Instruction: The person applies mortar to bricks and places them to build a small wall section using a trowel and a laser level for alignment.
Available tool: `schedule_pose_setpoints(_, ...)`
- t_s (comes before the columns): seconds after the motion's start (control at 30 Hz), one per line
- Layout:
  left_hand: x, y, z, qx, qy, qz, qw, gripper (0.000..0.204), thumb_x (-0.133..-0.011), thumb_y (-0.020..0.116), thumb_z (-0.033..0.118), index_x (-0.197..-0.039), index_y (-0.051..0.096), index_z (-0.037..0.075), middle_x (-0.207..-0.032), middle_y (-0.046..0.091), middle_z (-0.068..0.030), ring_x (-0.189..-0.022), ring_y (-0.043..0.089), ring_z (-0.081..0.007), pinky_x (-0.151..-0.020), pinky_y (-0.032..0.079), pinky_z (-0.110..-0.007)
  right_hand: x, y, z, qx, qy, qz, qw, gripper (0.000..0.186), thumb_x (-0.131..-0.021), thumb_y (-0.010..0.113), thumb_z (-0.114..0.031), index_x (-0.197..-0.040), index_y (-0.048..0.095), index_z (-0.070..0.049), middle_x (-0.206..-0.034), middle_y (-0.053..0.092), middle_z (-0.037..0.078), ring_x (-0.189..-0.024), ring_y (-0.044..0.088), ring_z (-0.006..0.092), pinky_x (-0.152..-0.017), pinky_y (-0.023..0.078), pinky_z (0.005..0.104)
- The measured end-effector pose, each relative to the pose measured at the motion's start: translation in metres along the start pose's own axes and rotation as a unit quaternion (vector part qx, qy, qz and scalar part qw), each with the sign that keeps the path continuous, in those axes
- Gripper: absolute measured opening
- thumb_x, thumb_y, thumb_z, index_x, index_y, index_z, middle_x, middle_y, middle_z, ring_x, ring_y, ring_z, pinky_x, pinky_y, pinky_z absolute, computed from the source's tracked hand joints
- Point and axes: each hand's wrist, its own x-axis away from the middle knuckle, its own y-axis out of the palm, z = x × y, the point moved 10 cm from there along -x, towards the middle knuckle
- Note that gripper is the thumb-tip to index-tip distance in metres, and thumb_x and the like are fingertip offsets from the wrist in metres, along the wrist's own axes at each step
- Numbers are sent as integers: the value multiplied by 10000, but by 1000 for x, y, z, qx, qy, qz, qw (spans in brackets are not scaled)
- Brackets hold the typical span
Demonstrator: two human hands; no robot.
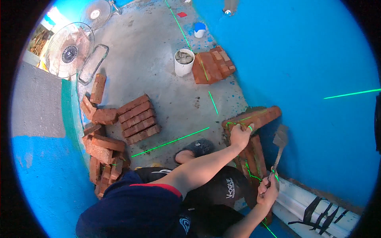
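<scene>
My left hand (241,136) is closed at the near side of a red brick (264,118) on top of a low brick wall, its fingers curled against the edge. My right hand (269,189) is wrapped round the handle of a trowel (280,137). The trowel's grey blade points away from me, beside the blue wall and apart from the bricks. Below the left hand, more of the brickwork (257,156) runs toward my knee. Green laser lines cross it. My fingertips on the brick are partly hidden.
Loose bricks (107,142) lie in a heap at the left, beside a neat brick stack (139,119). Further off stand a white bucket (183,70) of grey mortar, another brick stack (212,67) and a fan (69,53). White wrapped lengths (313,208) lie at the lower right.
</scene>
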Motion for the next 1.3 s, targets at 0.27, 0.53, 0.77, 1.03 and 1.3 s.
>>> schedule_pose_setpoints(0.27,-7,2,-7,-7,2,52,999,581,-794,677,536,-683,410,32,-641,446,-86,-626,443,-240,-616,382,-427,0,13,-21,214,-73,21,974,237,-972,496,-234,-1048,550,-16,-623,449,14,-409,383,83,-361,270,227)
schedule_pose_setpoints(0.53,-2,-31,59,-139,183,97,968,444,-712,753,412,-838,564,31,-795,580,-166,-782,568,-353,-678,442,-444,5,20,-28,258,-111,12,960,233,-966,513,-222,-1081,558,-25,-612,457,4,-386,370,66,-346,263,210)
schedule_pose_setpoints(0.77,1,55,105,-420,353,-21,836,451,-713,702,198,-1048,511,-36,-977,592,-179,-928,598,-340,-772,496,-434,10,27,-35,264,-136,2,955,311,-975,501,-217,-1215,538,-23,-620,455,4,-429,379,57,-378,278,207)
schedule_pose_setpoints(1.03,-11,76,90,-451,251,-137,845,308,-747,687,143,-970,563,-30,-922,652,-196,-880,676,-297,-723,558,-382,12,34,-44,282,-147,7,948,337,-981,486,-196,-1259,519,-8,-615,459,4,-428,374,45,-385,281,201)
schedule_pose_setpoints(1.3,-16,74,90,-420,254,-147,859,316,-731,705,139,-944,553,-38,-921,640,-207,-860,664,-321,-686,554,-379,0,49,-51,302,-154,-1,941,446,-979,484,-189,-1384,420,-13,-607,443,-10,-436,368,45,-394,281,201)
